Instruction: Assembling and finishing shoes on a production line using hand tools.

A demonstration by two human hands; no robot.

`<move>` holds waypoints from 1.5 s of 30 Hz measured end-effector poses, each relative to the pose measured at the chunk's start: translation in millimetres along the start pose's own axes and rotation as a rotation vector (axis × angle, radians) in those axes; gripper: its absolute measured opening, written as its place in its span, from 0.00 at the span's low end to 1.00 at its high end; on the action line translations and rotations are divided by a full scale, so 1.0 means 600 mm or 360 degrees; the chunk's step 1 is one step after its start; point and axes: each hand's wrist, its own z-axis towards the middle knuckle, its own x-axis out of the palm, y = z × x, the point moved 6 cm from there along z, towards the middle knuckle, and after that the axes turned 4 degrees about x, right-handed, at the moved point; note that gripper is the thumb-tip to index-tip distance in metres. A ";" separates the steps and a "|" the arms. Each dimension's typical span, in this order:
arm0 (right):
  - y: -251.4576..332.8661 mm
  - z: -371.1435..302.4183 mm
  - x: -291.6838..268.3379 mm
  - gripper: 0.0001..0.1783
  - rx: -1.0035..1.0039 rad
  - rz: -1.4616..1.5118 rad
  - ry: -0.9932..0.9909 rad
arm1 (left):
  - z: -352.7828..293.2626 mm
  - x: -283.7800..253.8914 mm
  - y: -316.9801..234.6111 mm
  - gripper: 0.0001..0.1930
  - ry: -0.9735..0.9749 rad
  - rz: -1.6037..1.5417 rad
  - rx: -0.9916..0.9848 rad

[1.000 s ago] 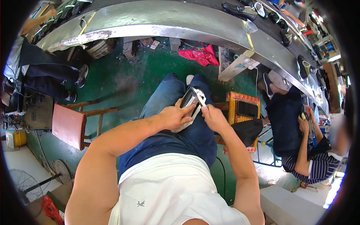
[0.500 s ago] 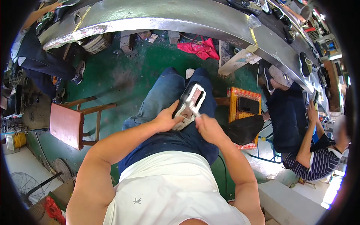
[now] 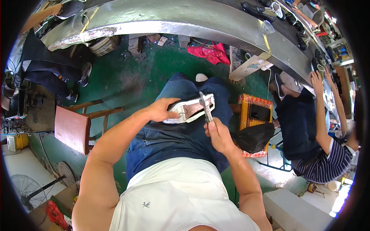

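Observation:
Across my lap lies a shoe upper on a last point(image 3: 187, 111), underside facing up, its black sides folded over a pale rim and a pinkish insole in the middle. A thin bent wire or nail shows near its left end. My left hand point(image 3: 162, 110) is closed round that end, thumb on the underside. My right hand point(image 3: 219, 134) is closed on the handle of silver metal pincers point(image 3: 207, 109). Their head rests at or just over the rim at the shoe's right end; I cannot tell whether the jaws grip it.
A long metal bench point(image 3: 162, 27) with several shoes runs ahead. A pink-topped stool point(image 3: 72, 129) stands left. On the right, an orange seat point(image 3: 245, 115) holds a phone point(image 3: 259, 112) and a black cloth point(image 3: 254, 138). Co-workers sit at both sides. A fan point(image 3: 27, 194) stands lower left.
The shoe has turned from pointing away from me to lying nearly crosswise, its far end swinging right. My left hand moved left and up; the pincers now reach the shoe's right end.

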 end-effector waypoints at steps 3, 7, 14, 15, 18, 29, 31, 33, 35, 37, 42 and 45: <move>0.002 0.021 0.027 0.25 -0.0206 -0.0159 -0.0187 | 0.004 -0.001 -0.010 0.38 -0.0030 0.0072 0.0000; 0.006 0.059 0.044 0.23 0.0007 -0.0351 0.0193 | -0.006 -0.005 -0.001 0.37 -0.0069 0.0106 0.0006; -0.021 0.060 0.070 0.25 0.0059 -0.0329 0.0293 | -0.012 -0.004 -0.011 0.38 -0.0056 0.0050 -0.0056; -0.029 0.055 0.062 0.27 0.0246 -0.0197 0.0445 | -0.015 -0.005 -0.010 0.38 -0.0058 0.0052 -0.0056; 0.037 0.030 0.032 0.27 0.0070 -0.0244 0.0295 | -0.038 0.001 -0.003 0.38 -0.0117 0.0089 -0.0011; -0.031 0.017 0.041 0.26 0.0187 -0.0041 0.0253 | -0.043 0.011 -0.044 0.43 -0.0017 0.0148 -0.0050; -0.069 -0.002 0.020 0.24 0.0093 0.0256 0.0090 | -0.049 0.030 -0.055 0.41 -0.0039 0.0725 -0.0026; -0.092 -0.010 0.000 0.25 0.0079 0.0533 -0.0021 | -0.075 0.065 -0.061 0.40 -0.0121 0.0894 0.0162; -0.106 -0.012 -0.009 0.29 0.0135 0.0759 -0.0088 | -0.097 0.080 -0.082 0.36 -0.0495 0.1153 0.0715; -0.114 -0.009 -0.014 0.31 0.0159 0.0811 -0.0120 | -0.100 0.095 -0.075 0.34 -0.0515 0.1132 0.0728; -0.126 -0.010 -0.010 0.30 0.0133 0.0770 -0.0130 | -0.094 0.098 -0.074 0.39 -0.0534 0.1230 0.0707; -0.132 -0.011 -0.006 0.29 0.0147 0.0795 -0.0141 | -0.094 0.096 -0.077 0.39 -0.0539 0.1122 0.0683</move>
